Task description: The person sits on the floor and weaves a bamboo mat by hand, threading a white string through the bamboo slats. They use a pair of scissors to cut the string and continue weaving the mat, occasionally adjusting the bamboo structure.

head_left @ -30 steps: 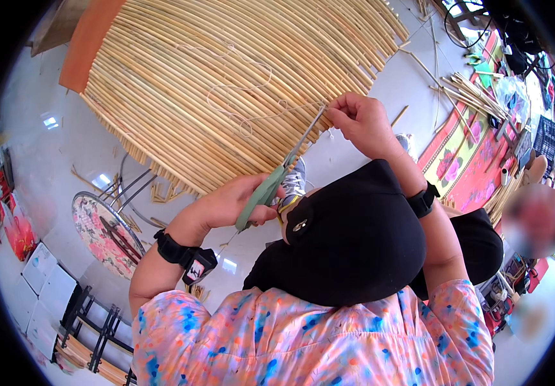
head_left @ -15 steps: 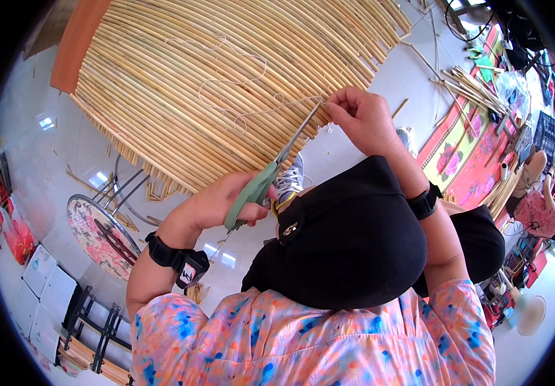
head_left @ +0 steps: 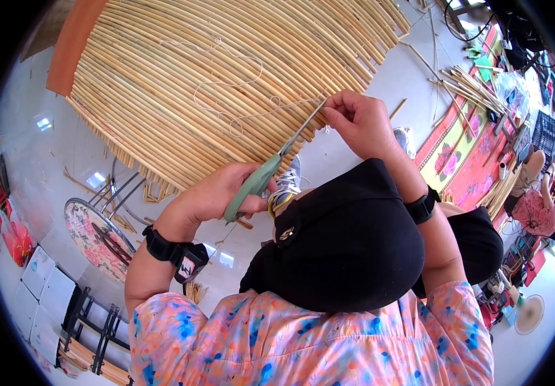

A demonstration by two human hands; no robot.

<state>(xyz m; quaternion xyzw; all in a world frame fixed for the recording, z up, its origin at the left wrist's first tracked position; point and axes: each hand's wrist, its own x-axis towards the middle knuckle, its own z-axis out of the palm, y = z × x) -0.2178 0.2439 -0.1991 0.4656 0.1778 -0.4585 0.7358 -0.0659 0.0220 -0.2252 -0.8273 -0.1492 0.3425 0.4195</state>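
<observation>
My left hand (head_left: 216,193) is closed round the green handles of a pair of scissors (head_left: 259,182). Their long blades point up and right over the mat's near edge, and the tips reach close to my right fingertips. My right hand (head_left: 364,125) is closed in a pinch at that edge, on the end of a thin pale thread (head_left: 262,72). From there the thread runs left in loose loops across a mat of straw-coloured reed stalks (head_left: 161,83), laid side by side. Whether the blades touch the thread is too small to tell.
An orange-brown board (head_left: 76,45) lies along the mat's left end. A round floral-topped stool (head_left: 97,238) is on its side at left. Loose stalks (head_left: 467,87) lie on a red floral cloth (head_left: 448,157) at right. A co-worker (head_left: 538,206) sits at far right.
My right hand has shifted slightly down and left, still pinching the thread. My left hand with the scissors has moved a little left; the whole view has also shifted slightly.
</observation>
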